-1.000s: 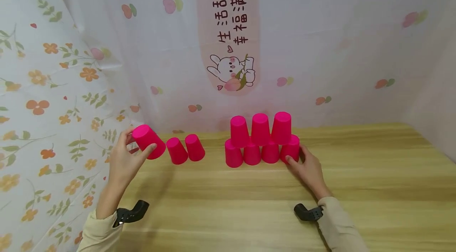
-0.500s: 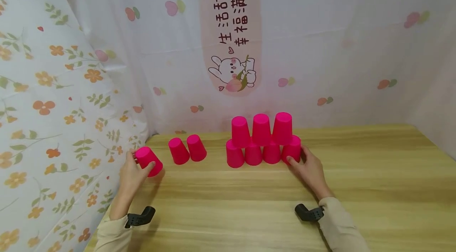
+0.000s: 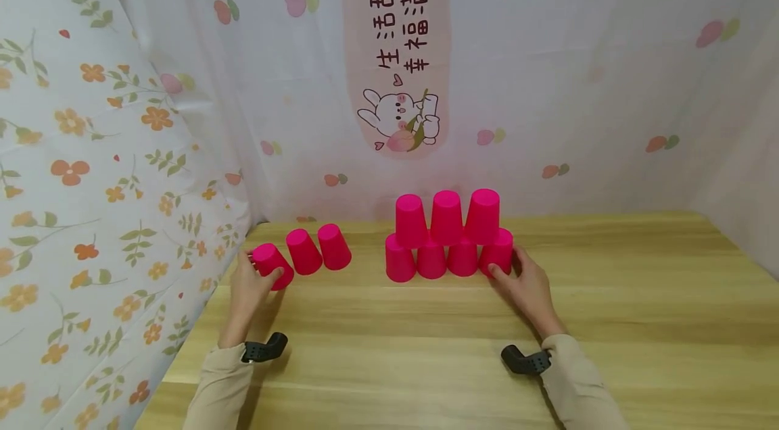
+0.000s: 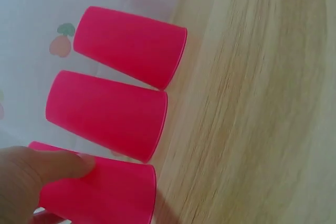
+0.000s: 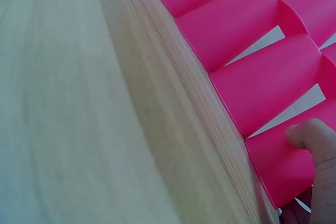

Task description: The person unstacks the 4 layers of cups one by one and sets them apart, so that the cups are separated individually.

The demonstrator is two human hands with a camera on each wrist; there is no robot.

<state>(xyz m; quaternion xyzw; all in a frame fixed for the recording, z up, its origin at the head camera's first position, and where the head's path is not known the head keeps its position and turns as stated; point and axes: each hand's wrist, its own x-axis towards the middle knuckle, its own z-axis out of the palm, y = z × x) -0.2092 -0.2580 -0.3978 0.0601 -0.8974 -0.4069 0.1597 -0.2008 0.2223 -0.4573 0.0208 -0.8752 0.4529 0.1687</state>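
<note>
My left hand (image 3: 248, 288) grips an upside-down pink cup (image 3: 275, 269) at the table's left, thumb on its near side. Beside that cup two more upside-down cups stand in a line, a middle cup (image 4: 107, 114) and a far cup (image 4: 131, 45). At the right of the stack, my right hand (image 3: 529, 288) holds the end cup (image 3: 498, 251) of the bottom row, thumb in front and fingers behind. Three cups sit upside down on that row, among them the upper right cup (image 3: 483, 217), each bridging two below.
The wooden table (image 3: 389, 349) runs up to a white patterned cloth (image 3: 292, 112) at the back. A flowered cloth (image 3: 103, 213) hangs along the left edge. Each wrist wears a black camera mount, such as the left mount (image 3: 266, 349).
My left hand has brought its cup down from the raised position to table level, then rightward close to the two standing cups. The right hand and the stack stay put.
</note>
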